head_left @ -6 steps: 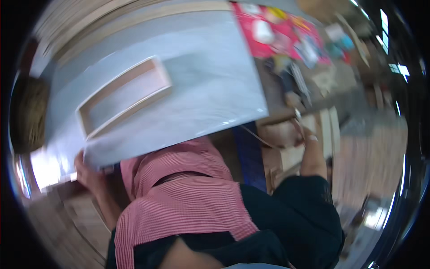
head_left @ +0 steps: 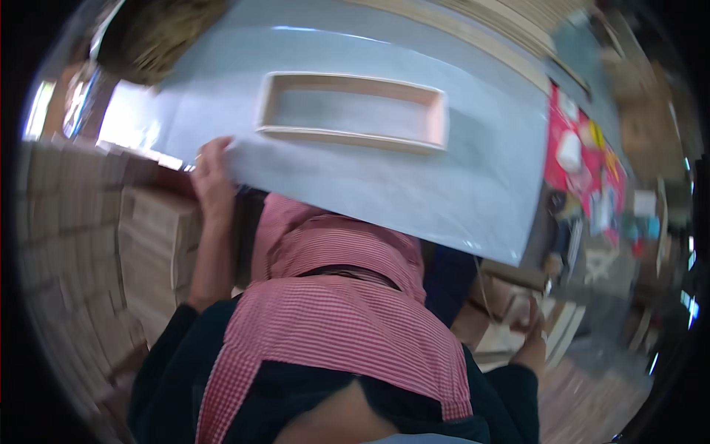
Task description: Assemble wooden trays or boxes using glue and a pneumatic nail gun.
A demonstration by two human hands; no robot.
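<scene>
A shallow, open rectangular wooden frame (head_left: 353,136) lies on the table under a grey-blue plastic cover (head_left: 488,189). My left hand (head_left: 213,174) is at the table's front edge, left of the frame. Its fingers are curled on a pale grey piece (head_left: 255,154) that looks like cloth and lies over the cover. Down at the right, below table height, my right hand (head_left: 531,329) is beside some pale wooden pieces (head_left: 566,325). Its fingers are blurred and small, with something whitish near them; I cannot make out a grip.
Long wooden strips (head_left: 458,41) lie along the table's far edge. On the right, a pink sheet (head_left: 555,140) carries a white bottle (head_left: 569,152) and other small items. A dark container (head_left: 151,37) stands far left. Stacked wooden boxes (head_left: 151,248) are below, left of my arm.
The view has swung round, so the table and frame appear turned and farther right. My left hand stays by the table's front edge; my right hand stays low by the wooden pieces.
</scene>
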